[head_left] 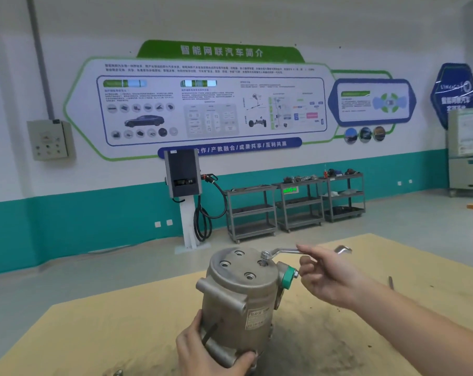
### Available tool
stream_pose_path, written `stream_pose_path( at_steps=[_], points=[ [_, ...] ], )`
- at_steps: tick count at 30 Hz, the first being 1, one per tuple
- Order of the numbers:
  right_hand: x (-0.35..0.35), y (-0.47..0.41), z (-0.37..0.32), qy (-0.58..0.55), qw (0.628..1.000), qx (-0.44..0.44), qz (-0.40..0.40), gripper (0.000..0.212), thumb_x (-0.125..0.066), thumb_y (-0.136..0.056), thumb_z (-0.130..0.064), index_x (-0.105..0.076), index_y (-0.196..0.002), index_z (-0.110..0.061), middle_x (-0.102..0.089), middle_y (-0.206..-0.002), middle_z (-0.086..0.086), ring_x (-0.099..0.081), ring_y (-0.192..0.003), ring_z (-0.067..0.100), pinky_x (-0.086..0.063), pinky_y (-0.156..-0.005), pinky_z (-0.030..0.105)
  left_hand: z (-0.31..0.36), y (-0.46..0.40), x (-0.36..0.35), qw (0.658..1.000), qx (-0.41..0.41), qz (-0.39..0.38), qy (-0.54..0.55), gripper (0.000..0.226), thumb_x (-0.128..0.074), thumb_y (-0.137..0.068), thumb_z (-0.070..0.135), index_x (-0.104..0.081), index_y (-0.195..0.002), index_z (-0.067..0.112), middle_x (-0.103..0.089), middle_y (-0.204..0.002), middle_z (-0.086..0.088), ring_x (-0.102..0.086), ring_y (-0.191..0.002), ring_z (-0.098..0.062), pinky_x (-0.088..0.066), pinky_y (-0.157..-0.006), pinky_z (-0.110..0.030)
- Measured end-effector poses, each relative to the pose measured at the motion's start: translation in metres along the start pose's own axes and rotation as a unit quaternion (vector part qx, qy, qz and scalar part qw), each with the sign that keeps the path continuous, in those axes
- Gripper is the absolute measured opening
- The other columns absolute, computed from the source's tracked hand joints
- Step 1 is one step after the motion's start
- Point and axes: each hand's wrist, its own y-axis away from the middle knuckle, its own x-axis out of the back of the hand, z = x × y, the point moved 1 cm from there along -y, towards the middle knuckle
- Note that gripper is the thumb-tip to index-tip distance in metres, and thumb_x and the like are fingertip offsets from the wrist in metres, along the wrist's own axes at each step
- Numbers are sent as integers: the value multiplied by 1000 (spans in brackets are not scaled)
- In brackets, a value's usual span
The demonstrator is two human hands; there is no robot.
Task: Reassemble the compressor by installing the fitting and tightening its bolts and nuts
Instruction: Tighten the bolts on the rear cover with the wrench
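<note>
A grey metal compressor (238, 297) stands upright on the tan table (94, 335). Its top plate shows several bolt holes, and a green-capped fitting (289, 276) sits on its right side. A ring wrench (281, 252) has one end seated on a bolt (265, 255) at the plate's right edge. My right hand (327, 275) pinches the wrench's shaft between thumb and fingers, just right of the fitting. My left hand (210, 351) grips the compressor's lower left, with the thumb on the body and the fingers under its base.
A small metal piece (390, 282) lies on the table at the right, and another shows at the near edge (118, 372). Beyond the table stand a charging post (183, 183) and several grey tool carts (295, 206) along the wall.
</note>
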Motion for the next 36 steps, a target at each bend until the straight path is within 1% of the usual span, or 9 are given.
stream_pose_path(
  at_steps=[5, 8, 12, 16, 19, 23, 27, 30, 36],
  points=[
    [7, 43, 45, 162, 933, 319, -44, 19, -80, -62, -18, -61, -65, -18, -53, -61, 9, -48, -49, 16, -36, -42, 21, 14, 0, 10, 991, 9, -11, 135, 150, -84, -17, 25, -19, -151, 33, -36, -135, 9, -44, -128, -16, -37, -107, -39],
    [-9, 58, 48, 430, 730, 526, -72, 16, -74, -76, -14, -61, -68, -17, -53, -58, -6, -46, -50, 8, -36, -49, 16, 20, -6, 19, 989, -44, -5, 143, 142, -82, -14, 47, -14, -138, 53, -31, -141, 21, -43, -113, 19, -41, -90, -19],
    [-59, 67, 42, 662, 419, 587, -201, 21, -68, -78, -18, -55, -62, -13, -48, -56, -2, -41, -48, 17, -32, -42, 23, 34, -22, 24, 974, 3, -53, 222, 145, -95, -13, 53, -25, -140, 54, -47, -139, 9, -61, -114, -13, -50, -99, -43],
    [-116, 57, 42, 795, 320, 455, -243, 8, -66, -82, -28, -63, -82, -21, -59, -70, -2, -44, -61, 17, -33, -50, 26, 39, -41, 31, 969, 41, -65, 236, 77, -87, -66, 8, -46, -128, 30, -56, -136, -9, -64, -111, -14, -51, -92, -25],
    [-142, 42, 47, 824, 332, 414, -197, 14, -56, -90, -29, -63, -94, -18, -51, -69, -2, -48, -67, 23, -38, -57, 31, 30, -45, 32, 981, 17, -53, 185, 99, -86, -54, -16, -39, -126, 34, -59, -111, 11, -64, -72, 14, -47, -54, -6],
    [-165, 13, 39, 858, 398, 295, -136, 17, -60, -88, -21, -66, -84, -5, -64, -71, 6, -60, -64, 21, -58, -61, 36, 28, -35, 33, 989, -29, -26, 141, 100, -95, -40, 5, -36, -113, 37, -44, -114, 22, -62, -95, -1, -51, -75, -24],
    [-162, -23, 2, 766, 639, 45, -56, 25, -54, -91, -6, -55, -65, -5, -51, -40, 1, -39, -34, 11, -32, -34, 16, 30, -27, 25, 988, -45, -20, 149, 96, -82, -23, 45, -34, -107, 50, -44, -119, 33, -49, -102, 22, -48, -87, -34],
    [-126, -32, -20, 510, 851, -124, -16, 27, -51, -98, -6, -55, -71, -4, -50, -42, 0, -42, -31, 4, -35, -33, 10, 25, -29, 21, 982, -53, -16, 180, 94, -82, -24, 43, -36, -107, 44, -51, -125, 29, -54, -117, 1, -46, -102, -44],
    [-47, -5, -22, 93, 985, -140, -28, 17, -64, -80, -2, -54, -66, -6, -54, -47, 1, -51, -33, 9, -39, -33, 13, 19, -34, 16, 973, -72, -1, 218, 82, -87, -44, 8, -39, -102, 39, -58, -118, 27, -60, -112, -14, -47, -90, -28]
  ],
)
